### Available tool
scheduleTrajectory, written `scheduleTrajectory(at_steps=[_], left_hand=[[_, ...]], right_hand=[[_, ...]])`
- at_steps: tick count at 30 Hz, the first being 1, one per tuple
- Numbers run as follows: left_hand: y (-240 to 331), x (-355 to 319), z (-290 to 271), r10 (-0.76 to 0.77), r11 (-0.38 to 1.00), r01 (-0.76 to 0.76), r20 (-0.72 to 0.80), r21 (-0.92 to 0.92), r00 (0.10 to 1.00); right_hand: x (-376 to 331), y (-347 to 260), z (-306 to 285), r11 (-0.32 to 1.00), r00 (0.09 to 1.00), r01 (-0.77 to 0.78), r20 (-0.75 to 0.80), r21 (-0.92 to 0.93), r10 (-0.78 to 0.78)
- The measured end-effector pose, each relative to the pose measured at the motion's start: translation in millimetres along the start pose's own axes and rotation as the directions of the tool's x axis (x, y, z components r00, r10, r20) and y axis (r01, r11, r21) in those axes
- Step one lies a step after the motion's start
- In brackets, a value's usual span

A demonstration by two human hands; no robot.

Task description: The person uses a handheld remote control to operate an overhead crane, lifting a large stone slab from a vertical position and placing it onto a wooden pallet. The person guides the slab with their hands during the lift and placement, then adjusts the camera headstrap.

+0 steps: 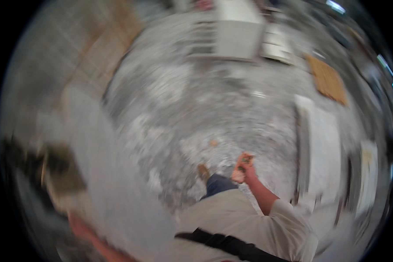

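Motion blur throughout. Right hand (244, 169), lower centre-right of the frame, has its grip closed on a small object (245, 160), kind unclear. Left hand (81, 227), lower left, steadies a large grey panel (118, 183); its grip cannot be told. Judgement: carry the panel slowly over the speckled floor (196, 109).

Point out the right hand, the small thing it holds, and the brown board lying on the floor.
right hand (244, 171): head view, on the knuckles of the closed hand.
small thing (247, 160): head view, on the blurred bit above the fingers.
brown board (327, 80): head view, on its flat middle.
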State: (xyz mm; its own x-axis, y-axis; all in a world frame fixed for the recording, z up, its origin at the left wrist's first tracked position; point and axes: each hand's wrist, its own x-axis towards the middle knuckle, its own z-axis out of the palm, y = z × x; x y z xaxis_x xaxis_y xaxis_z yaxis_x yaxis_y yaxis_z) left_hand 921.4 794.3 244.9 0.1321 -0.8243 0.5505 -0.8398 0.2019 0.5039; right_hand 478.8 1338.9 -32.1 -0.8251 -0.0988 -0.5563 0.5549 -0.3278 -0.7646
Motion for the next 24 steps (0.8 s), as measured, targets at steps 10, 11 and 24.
scheduleTrajectory(at_steps=[10, 11, 24], left_hand=[[-65, 41, -20, -0.074, 0.978, 0.105, -0.17, 0.181, 0.983], [-73, 50, -20, -0.086, 0.972, 0.119, -0.165, 0.201, 0.982], [-80, 153, 49, -0.129, 0.953, 0.173, -0.183, 0.251, 0.975]], right_hand=[[89, -12, 147, 0.945, 0.957, -0.177, 0.177, -0.275, 0.231], [95, -8, 167, 0.932, 0.945, -0.176, 0.21, -0.316, 0.25], [130, 38, 321, 0.875, 0.911, -0.235, 0.217, -0.423, 0.35]])
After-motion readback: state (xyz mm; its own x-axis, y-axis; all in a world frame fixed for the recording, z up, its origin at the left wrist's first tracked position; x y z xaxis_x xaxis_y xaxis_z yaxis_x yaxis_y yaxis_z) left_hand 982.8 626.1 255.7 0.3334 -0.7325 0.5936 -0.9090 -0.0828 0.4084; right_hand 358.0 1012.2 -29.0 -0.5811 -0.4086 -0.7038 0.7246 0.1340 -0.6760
